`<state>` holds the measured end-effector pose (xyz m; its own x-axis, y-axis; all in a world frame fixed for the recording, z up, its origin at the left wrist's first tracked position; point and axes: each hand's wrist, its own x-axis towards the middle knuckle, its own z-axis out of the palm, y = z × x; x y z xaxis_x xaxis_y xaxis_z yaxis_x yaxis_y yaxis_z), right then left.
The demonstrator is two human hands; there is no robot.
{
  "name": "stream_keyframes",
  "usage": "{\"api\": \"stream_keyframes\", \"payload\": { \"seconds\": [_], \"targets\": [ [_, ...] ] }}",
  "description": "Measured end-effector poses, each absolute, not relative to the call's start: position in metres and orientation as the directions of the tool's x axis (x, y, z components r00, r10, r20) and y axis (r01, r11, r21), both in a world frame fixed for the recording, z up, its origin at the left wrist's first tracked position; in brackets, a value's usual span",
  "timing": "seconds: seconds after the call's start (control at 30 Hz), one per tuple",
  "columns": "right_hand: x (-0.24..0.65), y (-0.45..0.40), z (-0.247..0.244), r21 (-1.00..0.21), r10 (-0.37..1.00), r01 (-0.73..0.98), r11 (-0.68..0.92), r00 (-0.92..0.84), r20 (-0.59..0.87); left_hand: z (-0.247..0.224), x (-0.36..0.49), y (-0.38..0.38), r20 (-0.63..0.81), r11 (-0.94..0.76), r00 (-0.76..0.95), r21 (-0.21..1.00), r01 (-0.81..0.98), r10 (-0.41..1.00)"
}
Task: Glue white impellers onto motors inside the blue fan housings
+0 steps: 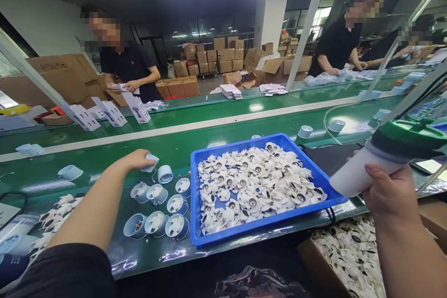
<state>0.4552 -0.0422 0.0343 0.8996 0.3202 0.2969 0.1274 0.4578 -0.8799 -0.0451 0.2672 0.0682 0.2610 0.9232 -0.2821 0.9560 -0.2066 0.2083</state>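
My left hand (136,160) is closed on a pale blue cup-shaped part (150,162) above the green bench. Just right of it lies another pale blue housing (165,174). Several round housings (156,223) stand below, most with white fan blades inside. My right hand (389,188) is wrapped round a white bottle (370,160) with a green lid, held tilted at the right. Between my hands is a blue tray (265,237) full of white fan blades (240,181).
A cardboard box (324,265) of fan blades stands low at the right. White printed boxes (139,108) stand across the green conveyor (195,131). People (129,65) work on its far side. A slanted metal post (307,23) rises there. More fan blades (57,216) lie at the left.
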Motion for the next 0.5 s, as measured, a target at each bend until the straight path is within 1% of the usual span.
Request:
{"api": "stream_keyframes", "payload": {
  "seconds": [0.1,0.2,0.33,0.5],
  "targets": [
    [0.453,-0.039,0.034,-0.867,0.308,0.145,0.478,0.896,0.320,0.073,-0.036,0.260,-0.440,-0.184,0.286,0.261,0.948,0.851],
    [0.451,-0.037,0.034,-0.857,0.298,0.156,0.492,0.894,0.334,0.068,-0.025,0.252,-0.512,-0.183,0.320,0.299,0.936,0.798],
    [0.450,-0.039,0.035,-0.856,0.303,0.154,0.493,0.892,0.335,0.058,-0.014,0.249,-0.501,-0.224,0.350,0.295,0.929,0.791],
    [0.449,-0.044,0.036,-0.851,0.284,0.171,0.496,0.895,0.345,0.063,-0.006,0.237,-0.450,-0.357,0.473,0.321,0.877,0.757]
  ]
}}
